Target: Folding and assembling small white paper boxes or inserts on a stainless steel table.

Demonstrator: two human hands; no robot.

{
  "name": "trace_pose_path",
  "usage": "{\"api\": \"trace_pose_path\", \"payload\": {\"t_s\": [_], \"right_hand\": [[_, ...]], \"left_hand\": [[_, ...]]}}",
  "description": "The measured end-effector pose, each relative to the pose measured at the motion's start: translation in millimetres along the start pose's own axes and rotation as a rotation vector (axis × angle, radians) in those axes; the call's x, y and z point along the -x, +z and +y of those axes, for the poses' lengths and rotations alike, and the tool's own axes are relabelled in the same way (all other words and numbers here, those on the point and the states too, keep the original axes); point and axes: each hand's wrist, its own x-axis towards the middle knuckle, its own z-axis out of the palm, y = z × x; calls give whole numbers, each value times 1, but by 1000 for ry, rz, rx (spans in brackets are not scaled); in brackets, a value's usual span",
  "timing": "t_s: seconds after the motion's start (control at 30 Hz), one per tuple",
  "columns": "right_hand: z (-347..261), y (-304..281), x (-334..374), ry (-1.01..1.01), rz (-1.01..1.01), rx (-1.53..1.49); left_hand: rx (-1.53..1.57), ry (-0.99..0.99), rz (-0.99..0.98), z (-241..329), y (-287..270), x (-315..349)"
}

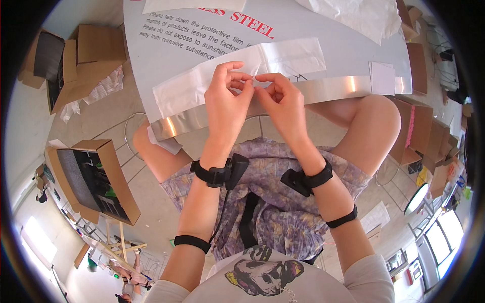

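Observation:
A long, flat, translucent white plastic bag (187,83) lies across the steel-topped table (348,60) near its front edge. My left hand (228,96) is closed in a pinch at the middle of the bag's near edge, index finger and thumb bent together. Right beside it, my right hand (281,95) pinches the same spot, its fingertips almost touching the left ones. A crease runs up the bag from between the fingertips. Whatever small part sits in the fingertips is mostly hidden. Both wrists wear black straps with small black devices.
White crumpled sheeting (353,17) covers the table's far right. A small white card (382,78) rests at the right front edge. An open cardboard box (96,177) with dark contents stands at left, another box (96,45) behind it. Another person (134,278) is at lower left.

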Motion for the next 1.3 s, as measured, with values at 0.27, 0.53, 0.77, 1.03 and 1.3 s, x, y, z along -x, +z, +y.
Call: {"api": "trace_pose_path", "payload": {"t_s": [0.27, 0.53, 0.77, 1.03, 1.3], "right_hand": [[-1, 4, -4, -126, 82, 241], [4, 7, -10, -297, 177, 400], [-2, 3, -13, -105, 152, 262], [0, -2, -16, 74, 137, 56], [0, 0, -15, 72, 125, -10]], "left_hand": [[-92, 45, -62, 3, -9, -7], [-316, 211, -102, 2, -12, -7], [-65, 80, -43, 4, -10, -5], [192, -18, 113, -5, -25, -7], [12, 68, 11, -8, -28, -7]]}}
